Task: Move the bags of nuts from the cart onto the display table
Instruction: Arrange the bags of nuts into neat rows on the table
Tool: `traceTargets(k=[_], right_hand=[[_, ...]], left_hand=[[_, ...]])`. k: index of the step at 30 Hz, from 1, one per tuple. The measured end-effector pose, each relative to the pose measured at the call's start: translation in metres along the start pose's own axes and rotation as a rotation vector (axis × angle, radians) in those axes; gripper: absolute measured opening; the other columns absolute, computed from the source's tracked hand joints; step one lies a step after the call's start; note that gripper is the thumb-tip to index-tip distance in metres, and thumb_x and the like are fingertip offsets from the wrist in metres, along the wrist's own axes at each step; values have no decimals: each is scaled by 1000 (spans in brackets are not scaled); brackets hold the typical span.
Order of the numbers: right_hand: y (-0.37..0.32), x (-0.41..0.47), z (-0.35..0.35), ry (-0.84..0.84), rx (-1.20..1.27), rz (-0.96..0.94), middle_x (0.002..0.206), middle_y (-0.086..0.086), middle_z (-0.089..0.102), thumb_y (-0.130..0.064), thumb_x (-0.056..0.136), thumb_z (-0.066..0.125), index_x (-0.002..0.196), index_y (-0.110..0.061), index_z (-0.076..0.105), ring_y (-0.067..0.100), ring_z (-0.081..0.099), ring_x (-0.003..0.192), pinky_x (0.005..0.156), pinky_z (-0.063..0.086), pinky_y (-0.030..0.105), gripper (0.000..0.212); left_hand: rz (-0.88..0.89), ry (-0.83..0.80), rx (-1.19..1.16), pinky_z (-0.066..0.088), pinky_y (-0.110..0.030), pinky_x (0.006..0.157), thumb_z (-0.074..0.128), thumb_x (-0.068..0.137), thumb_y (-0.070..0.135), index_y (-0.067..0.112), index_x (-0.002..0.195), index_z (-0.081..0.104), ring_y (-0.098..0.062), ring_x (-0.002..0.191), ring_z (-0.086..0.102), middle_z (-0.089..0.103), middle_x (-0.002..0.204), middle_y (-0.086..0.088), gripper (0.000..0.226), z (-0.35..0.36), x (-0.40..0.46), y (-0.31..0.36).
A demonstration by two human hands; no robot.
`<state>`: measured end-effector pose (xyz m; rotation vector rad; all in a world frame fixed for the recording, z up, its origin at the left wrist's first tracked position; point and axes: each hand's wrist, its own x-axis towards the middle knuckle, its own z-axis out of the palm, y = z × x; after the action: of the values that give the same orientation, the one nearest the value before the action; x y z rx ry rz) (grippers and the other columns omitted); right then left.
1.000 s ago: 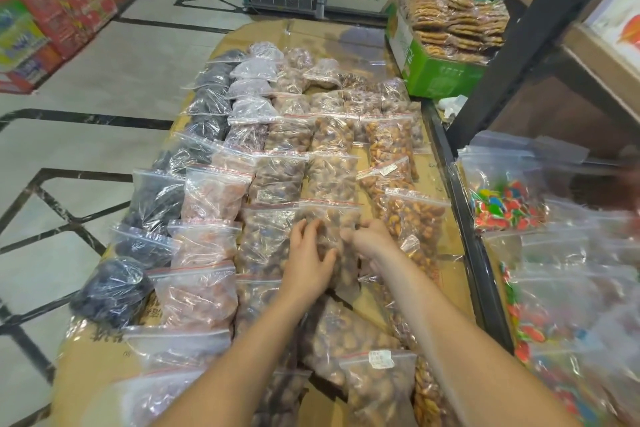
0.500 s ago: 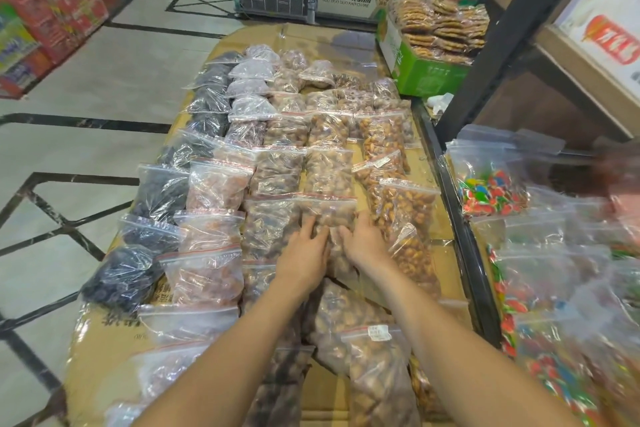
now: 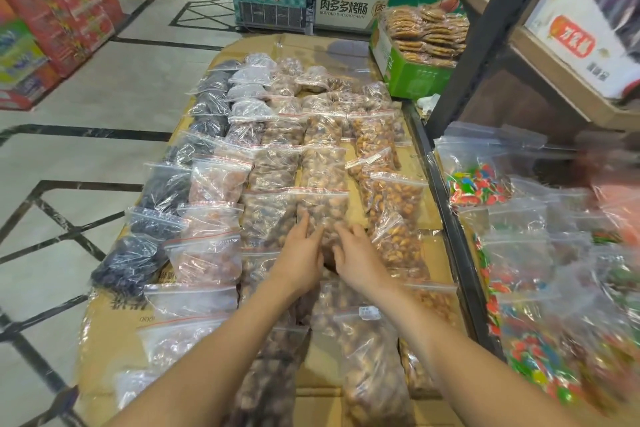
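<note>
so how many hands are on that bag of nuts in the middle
2. The left hand rests on the near left edge of the bag of nuts. The right hand rests on its near right edge.

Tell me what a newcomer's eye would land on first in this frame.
First, the rows of clear zip bags of brown nuts and dark dried fruit covering the cardboard-topped display table. At centre, the left hand and right hand press flat on one clear bag of pale brown nuts. To the right, bags of bright multicoloured candy; at the far end, a green box of stacked brown biscuits.
</note>
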<state>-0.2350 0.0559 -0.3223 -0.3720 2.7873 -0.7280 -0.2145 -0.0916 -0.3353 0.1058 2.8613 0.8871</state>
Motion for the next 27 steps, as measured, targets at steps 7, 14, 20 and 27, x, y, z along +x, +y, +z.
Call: traceTargets(k=[7,14,20,27], right_hand=[[-1,-40,18,-285,-173,114,111,10,71,-40,93,68,116,-12,64,28,67,97,81,55,39,37],[8,-67,8,29,394,334,117,-1,63,-24,90,78,133,-16,56,18,63,99,76,49,27,50],[0,-76,27,87,815,474,120,-3,68,-24,90,78,126,-18,58,20,68,104,92,59,42,42],[15,-72,27,-71,596,433,111,-2,69,-13,72,86,133,-22,50,19,72,97,81,63,41,73]], left_hand=[[-130,-9,-239,40,-28,91,52,87,3,6,117,61,-29,120,46,62,110,-13,31,38,-91,18],[-266,46,-277,36,-23,88,59,95,23,12,129,52,-22,117,51,47,129,-9,36,34,-102,27],[-285,117,-408,45,-40,110,62,94,21,27,152,22,-26,113,61,25,145,-10,71,38,-100,30],[-146,-51,-116,45,-38,103,73,81,20,13,137,47,-25,124,50,50,137,-8,63,34,-97,21]])
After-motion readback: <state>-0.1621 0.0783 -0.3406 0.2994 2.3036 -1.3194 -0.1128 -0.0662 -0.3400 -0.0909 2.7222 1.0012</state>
